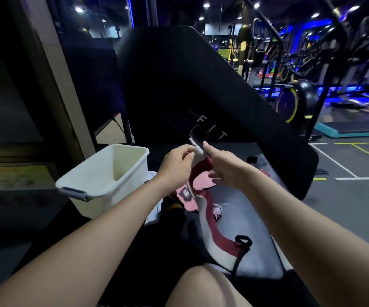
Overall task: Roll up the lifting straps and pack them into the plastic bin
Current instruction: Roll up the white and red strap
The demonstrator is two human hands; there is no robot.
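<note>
The fingers (189, 152) of the left hand (175, 167) are curled in with the thumb, pinching the white end of a lifting strap (201, 173), and the right hand (225, 168) meets it from the other side, its fingers bent round the same end, so the strap's tip is held up between the two hands as if to start the first turn of a roll. Furthest left, the plastic bin (104, 180) stands open on the surface (256, 235) just beside the left wrist, white, and with nothing in it that I can make out; I would guess it sits there so a finished roll can be dropped in with a short reach. From the pinched end, where a dark loop sticks up and away from the person, the strap hangs down and then trails back toward the person along the padded surface, maroon and white, its long axis running roughly from the hands toward the knee and drifting right. A black loop (243, 241) lies at that near end. Under the hands lies a pink pad (187, 197) with a logo patch, touching the strap; whether it is part of it I cannot tell.
</note>
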